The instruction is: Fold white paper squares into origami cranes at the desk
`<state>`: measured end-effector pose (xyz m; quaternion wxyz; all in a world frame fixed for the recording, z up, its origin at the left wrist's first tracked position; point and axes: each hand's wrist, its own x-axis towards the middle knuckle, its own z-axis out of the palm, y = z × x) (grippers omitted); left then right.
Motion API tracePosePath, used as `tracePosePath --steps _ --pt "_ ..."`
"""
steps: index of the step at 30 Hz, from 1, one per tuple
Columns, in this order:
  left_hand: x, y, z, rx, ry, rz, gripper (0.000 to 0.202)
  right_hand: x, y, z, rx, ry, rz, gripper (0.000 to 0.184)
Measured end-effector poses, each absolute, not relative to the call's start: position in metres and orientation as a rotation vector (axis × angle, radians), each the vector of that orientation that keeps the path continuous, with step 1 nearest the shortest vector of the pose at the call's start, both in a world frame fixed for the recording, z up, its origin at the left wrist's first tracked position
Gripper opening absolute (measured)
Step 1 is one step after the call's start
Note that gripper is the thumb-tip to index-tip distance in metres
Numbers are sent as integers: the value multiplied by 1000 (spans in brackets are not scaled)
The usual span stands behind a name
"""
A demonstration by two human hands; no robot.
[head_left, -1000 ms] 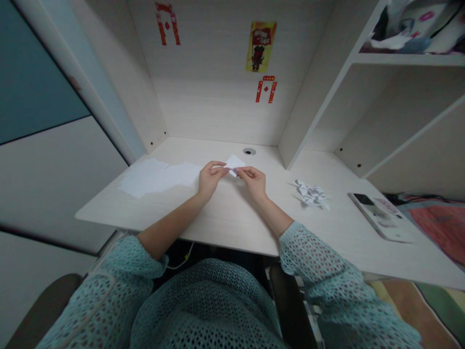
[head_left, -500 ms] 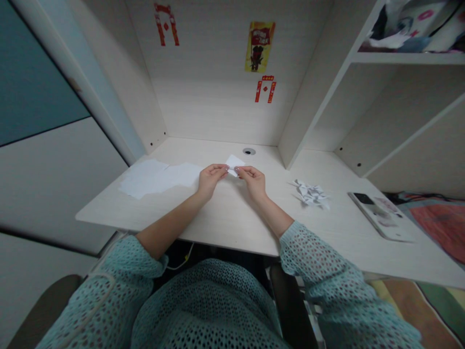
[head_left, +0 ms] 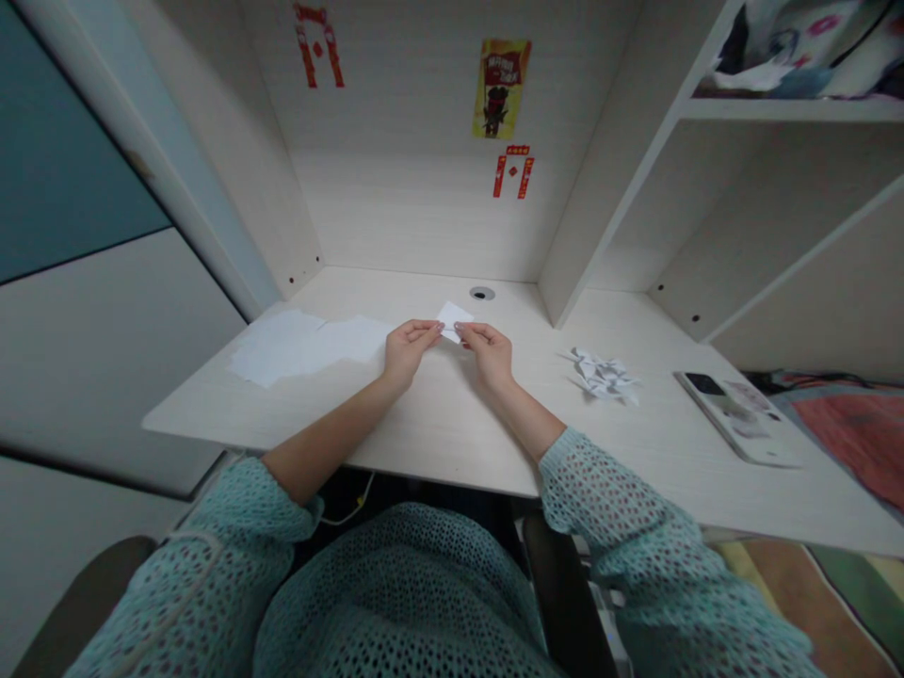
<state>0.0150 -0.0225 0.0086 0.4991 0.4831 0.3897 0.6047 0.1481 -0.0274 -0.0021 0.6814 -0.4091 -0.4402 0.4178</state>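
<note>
Between my two hands is a small white piece of paper (head_left: 453, 314), a folded-looking square tilted onto a corner. My left hand (head_left: 410, 352) pinches its left side between thumb and fingers. On the right side, my right hand (head_left: 489, 350) grips it the same way. The fingertips hide the paper's lower edges, so its exact folds cannot be made out. White paper sheets (head_left: 282, 348) lie on the desk to the left of my left hand. Right of my right hand sits a small heap of folded white paper pieces (head_left: 604, 375).
The pale desk (head_left: 438, 433) has a round cable hole (head_left: 482, 294) at the back. A smartphone (head_left: 738, 419) lies at the right. An upright panel (head_left: 607, 188) rises behind the heap. A chair armrest (head_left: 565, 593) stands below the desk's front edge.
The whole view has shifted very slightly. Both hands keep their pinch on the paper, with hardly any visible movement.
</note>
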Motion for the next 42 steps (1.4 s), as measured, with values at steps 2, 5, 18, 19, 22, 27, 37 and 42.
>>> tracePosePath --steps 2,5,18,19,22,27,37,42 --pt "14 -22 9 1173 927 1457 31 149 -27 -2 -890 -998 950 27" --pt "14 -24 10 1184 903 1431 35 152 -28 0 -898 -1029 932 29" --pt "14 -23 9 1110 880 1419 46 154 -31 2 -891 -1104 931 30" --pt "14 -23 9 1100 871 1409 46 154 -30 2 -896 -1105 933 31" --pt "13 -23 10 1071 837 1385 45 154 -28 1 -890 -1097 944 30" --pt "13 -23 10 1055 838 1385 40 154 -28 0 -885 -1088 960 28" --pt "11 -23 11 1092 832 1389 47 159 -25 1 -936 -1101 874 30" --pt "12 -22 8 1141 902 1349 36 162 -22 0 -909 -1080 875 29"
